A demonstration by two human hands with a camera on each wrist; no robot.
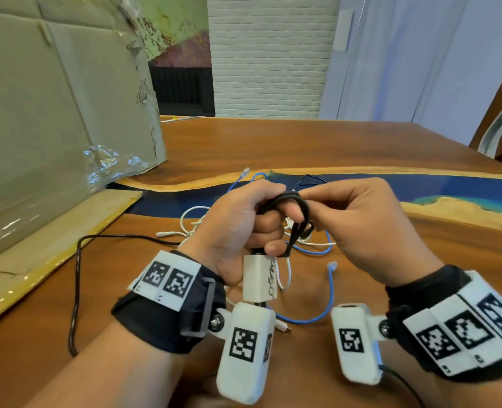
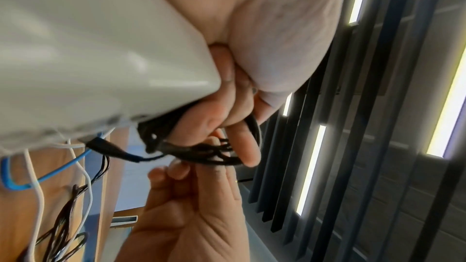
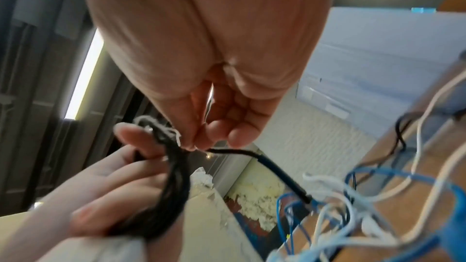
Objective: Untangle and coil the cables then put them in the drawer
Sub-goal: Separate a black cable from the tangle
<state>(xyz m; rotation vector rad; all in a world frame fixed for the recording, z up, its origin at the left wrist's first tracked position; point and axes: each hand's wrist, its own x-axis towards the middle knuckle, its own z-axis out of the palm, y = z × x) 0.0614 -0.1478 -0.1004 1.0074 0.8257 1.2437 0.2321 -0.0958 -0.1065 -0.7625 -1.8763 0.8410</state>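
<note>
Strapped to both my wrists, the cameras sit nearest, and above them my left hand (image 1: 238, 228) curls round the coiled black cable (image 1: 291, 207) and its white adapter (image 1: 260, 279) while my right hand (image 1: 358, 228) pinches the loose end. I judge I'm finishing this coil; next, tucking that end needs slack. No drawer is visible, and the blue cable (image 1: 329, 293) and white cable (image 1: 191, 214) lie tangled on the table (image 1: 361, 148).

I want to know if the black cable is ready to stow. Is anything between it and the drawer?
No drawer shows in any view, so that path cannot be judged. The left hand holds the black cable coil clear of the table; the right hand pinches its free end above the blue cable and white cable.
</note>
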